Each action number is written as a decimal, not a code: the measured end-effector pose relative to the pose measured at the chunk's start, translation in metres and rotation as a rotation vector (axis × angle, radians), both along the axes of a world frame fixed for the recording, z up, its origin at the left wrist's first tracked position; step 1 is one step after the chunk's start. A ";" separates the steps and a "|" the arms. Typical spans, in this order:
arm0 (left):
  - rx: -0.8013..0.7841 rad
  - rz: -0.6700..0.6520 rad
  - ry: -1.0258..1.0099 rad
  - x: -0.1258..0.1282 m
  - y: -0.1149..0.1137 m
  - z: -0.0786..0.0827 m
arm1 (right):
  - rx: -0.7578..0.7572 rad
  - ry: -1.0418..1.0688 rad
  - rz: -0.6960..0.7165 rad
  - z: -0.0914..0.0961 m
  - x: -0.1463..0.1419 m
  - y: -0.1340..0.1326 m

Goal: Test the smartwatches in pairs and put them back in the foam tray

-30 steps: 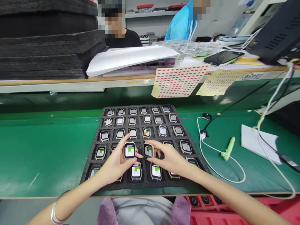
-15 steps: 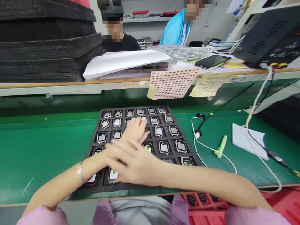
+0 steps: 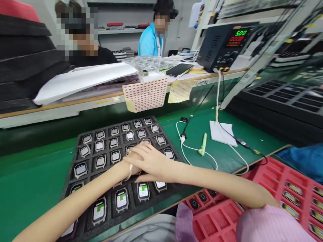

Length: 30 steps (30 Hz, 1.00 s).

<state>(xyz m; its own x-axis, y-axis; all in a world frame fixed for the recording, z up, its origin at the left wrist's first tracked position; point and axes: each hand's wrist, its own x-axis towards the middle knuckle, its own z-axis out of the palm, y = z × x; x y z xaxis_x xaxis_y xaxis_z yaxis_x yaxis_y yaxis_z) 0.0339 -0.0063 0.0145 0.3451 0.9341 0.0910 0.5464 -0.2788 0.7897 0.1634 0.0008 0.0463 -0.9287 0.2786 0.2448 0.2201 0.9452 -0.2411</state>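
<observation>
My right hand (image 3: 152, 159) lies across my left hand (image 3: 135, 168), its fingers stretched out over the back of it. The left hand's fingers are hidden under the right. A silver bangle (image 3: 130, 172) circles my left wrist. Both hands are above a black foam tray (image 3: 133, 199) whose compartments hold many square smartwatches (image 3: 121, 199), one per slot. Several screens in the near rows show green and white blocks; screens farther back are mostly pale. The hands and forearms cover some middle slots. No watch is seen in either hand.
Right of the tray lie a white cable (image 3: 185, 158), a light-green tool (image 3: 204, 144) and white paper (image 3: 221, 132). Red trays (image 3: 217, 218) sit below the bench edge. A shelf ahead bears a phone (image 3: 179, 69) and a power supply (image 3: 219, 47). Two people are beyond it.
The view has turned to the right, bringing the power supply's display and more red tray into sight. My left hand has slid farther under my right, its fingers now covered.
</observation>
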 end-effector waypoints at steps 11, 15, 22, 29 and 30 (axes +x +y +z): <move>0.145 -0.254 0.798 0.023 -0.004 -0.003 | -0.043 -0.308 -0.378 -0.017 0.121 0.036; 0.164 -0.276 0.739 0.024 0.003 -0.009 | -0.038 -0.307 -0.415 -0.021 0.109 0.036; -0.192 -0.029 -0.236 -0.009 -0.007 -0.002 | -0.212 -0.048 -0.430 -0.025 0.107 0.036; -0.531 0.167 -0.901 -0.028 -0.034 0.040 | -0.942 0.480 -0.328 -0.024 0.084 0.025; -0.579 0.182 -0.945 -0.030 -0.037 0.041 | -1.104 0.603 -0.315 -0.023 0.077 0.022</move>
